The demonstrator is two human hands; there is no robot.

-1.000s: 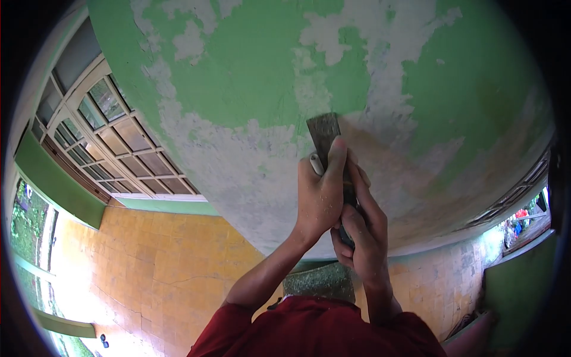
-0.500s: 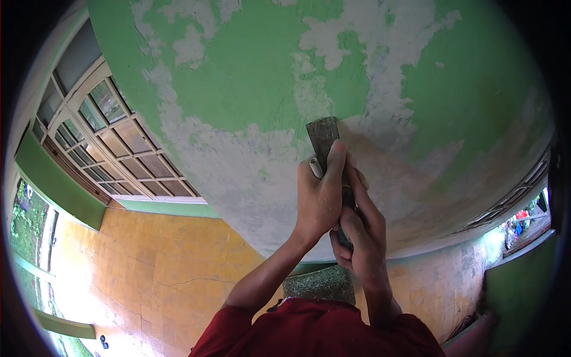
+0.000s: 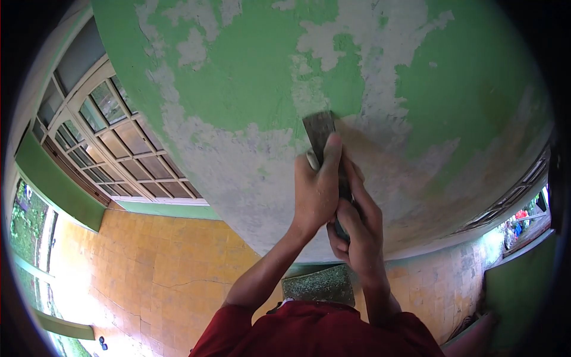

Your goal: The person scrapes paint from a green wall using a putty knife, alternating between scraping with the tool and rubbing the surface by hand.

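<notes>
While facing flaking wall (image 3: 250, 71), window (image 3: 119, 143) at 9 o'clock, grips scraper (image 3: 318, 128) tight in left hand (image 3: 316, 193) and right hand (image 3: 355, 229), covering handle; blade toward 12 o'clock, lengthwise 12-to-6.

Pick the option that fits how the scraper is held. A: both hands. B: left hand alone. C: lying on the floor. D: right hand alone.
A: the left hand and the right hand both grip the scraper, its blade against the green wall.
</notes>
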